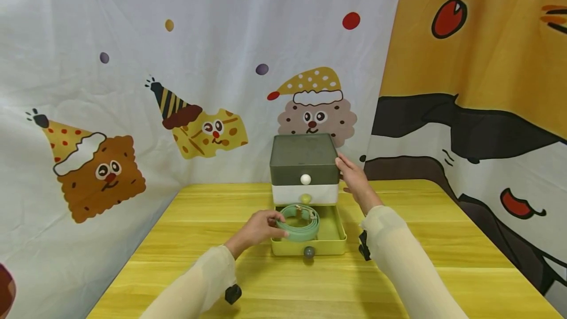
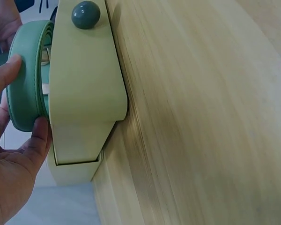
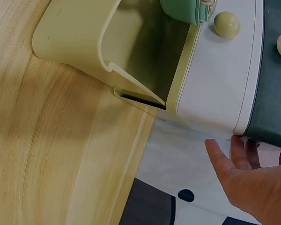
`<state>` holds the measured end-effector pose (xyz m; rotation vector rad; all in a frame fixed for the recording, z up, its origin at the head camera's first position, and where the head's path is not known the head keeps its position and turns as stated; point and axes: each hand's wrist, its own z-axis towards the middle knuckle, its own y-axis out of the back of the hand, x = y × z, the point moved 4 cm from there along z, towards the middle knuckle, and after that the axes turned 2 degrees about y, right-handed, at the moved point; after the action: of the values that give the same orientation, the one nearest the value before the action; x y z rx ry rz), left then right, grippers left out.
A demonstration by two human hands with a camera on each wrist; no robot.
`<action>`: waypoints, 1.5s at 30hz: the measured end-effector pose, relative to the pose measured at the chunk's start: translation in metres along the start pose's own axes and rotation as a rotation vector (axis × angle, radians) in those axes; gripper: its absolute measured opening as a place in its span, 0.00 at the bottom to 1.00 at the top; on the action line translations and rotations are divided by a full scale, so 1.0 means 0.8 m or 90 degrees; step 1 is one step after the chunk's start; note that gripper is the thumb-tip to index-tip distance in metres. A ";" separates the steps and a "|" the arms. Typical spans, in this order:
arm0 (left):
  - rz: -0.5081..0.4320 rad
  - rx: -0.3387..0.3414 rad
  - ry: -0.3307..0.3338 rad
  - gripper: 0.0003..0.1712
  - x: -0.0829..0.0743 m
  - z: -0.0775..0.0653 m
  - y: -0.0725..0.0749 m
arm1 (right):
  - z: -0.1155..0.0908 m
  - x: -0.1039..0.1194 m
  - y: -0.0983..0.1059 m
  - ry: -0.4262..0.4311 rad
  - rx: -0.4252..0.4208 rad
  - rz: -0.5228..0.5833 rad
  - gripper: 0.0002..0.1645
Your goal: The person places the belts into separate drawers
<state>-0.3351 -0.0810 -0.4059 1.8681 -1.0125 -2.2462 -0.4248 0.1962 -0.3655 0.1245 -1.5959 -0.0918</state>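
A coiled mint-green belt (image 1: 303, 235) with a metal buckle is in my left hand (image 1: 259, 230). The thumb and fingers pinch the left side of the coil, as the left wrist view also shows for the belt (image 2: 24, 89). It overlaps the pulled-out yellow-green bottom drawer (image 1: 288, 248) of a small three-tier drawer box, close over its rim. My right hand (image 1: 358, 181) touches the right side of the dark grey-green top tier (image 1: 303, 151). In the right wrist view its fingers (image 3: 220, 157) extend along the box's side, mostly straight.
The white middle drawer (image 1: 283, 194) is closed, with a yellow-green knob (image 1: 306, 198). A white knob (image 1: 305, 179) marks the top tier, a grey one (image 1: 309, 252) the bottom drawer. The box stands on a wood-grain table (image 1: 212, 201), before a cartoon-printed curtain (image 1: 221, 28).
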 end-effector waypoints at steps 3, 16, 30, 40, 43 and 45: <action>-0.001 0.001 -0.008 0.13 -0.009 -0.002 -0.002 | 0.000 0.000 0.000 0.001 0.000 -0.001 0.37; -0.006 0.005 0.016 0.14 0.034 0.035 -0.022 | -0.001 -0.001 0.000 -0.010 0.001 0.006 0.36; 0.011 -0.016 0.021 0.12 0.035 0.043 -0.036 | -0.001 0.000 0.001 -0.002 0.008 0.006 0.37; 0.041 -0.017 0.030 0.12 0.040 0.049 -0.044 | -0.001 -0.004 0.000 -0.003 0.010 0.008 0.36; 0.069 -0.036 0.023 0.14 0.037 0.049 -0.040 | -0.002 -0.002 0.000 0.000 0.008 0.008 0.36; 0.077 -0.046 0.023 0.15 0.034 0.048 -0.037 | -0.002 -0.001 0.000 -0.001 0.006 0.008 0.36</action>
<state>-0.3663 -0.0523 -0.4420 1.7622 -0.9953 -2.1439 -0.4231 0.1963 -0.3661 0.1222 -1.5979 -0.0749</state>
